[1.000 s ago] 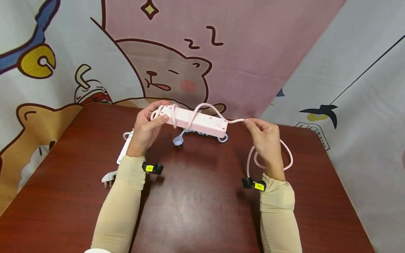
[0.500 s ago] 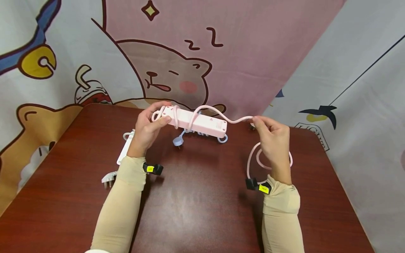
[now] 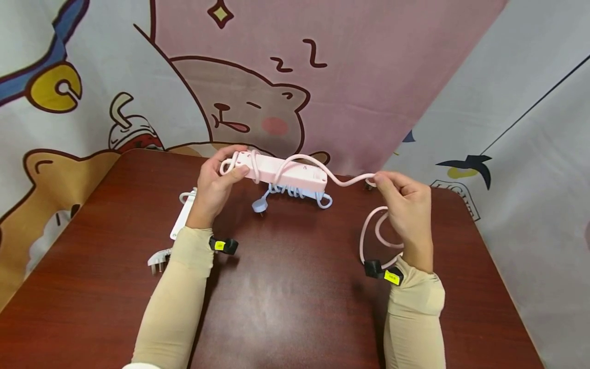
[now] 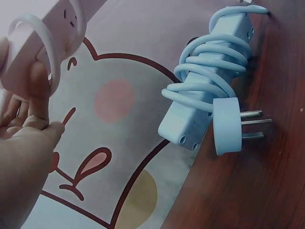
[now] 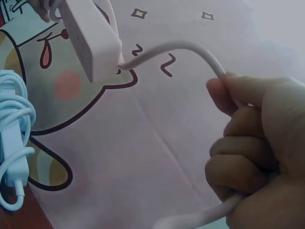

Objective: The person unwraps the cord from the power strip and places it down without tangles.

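Observation:
My left hand grips the left end of a pink power strip, held up over the back of the table. Its pink cord winds loosely around the strip in a few turns. To the right of the strip, my right hand pinches that cord between thumb and forefinger, and the other fingers curl around it in the right wrist view. A length of cord bends in a wave between strip and hand. More of it loops down onto the table beside the right wrist.
Behind and below the pink strip lies a blue power strip wrapped in its own cord, its blue plug at one end. Left of my left wrist are a white power strip and a white plug. A printed curtain hangs behind.
My right hand has moved right and slightly down, with a longer stretch of cord now between it and the strip. The pink strip has shifted up slightly, so more of the blue strip shows.

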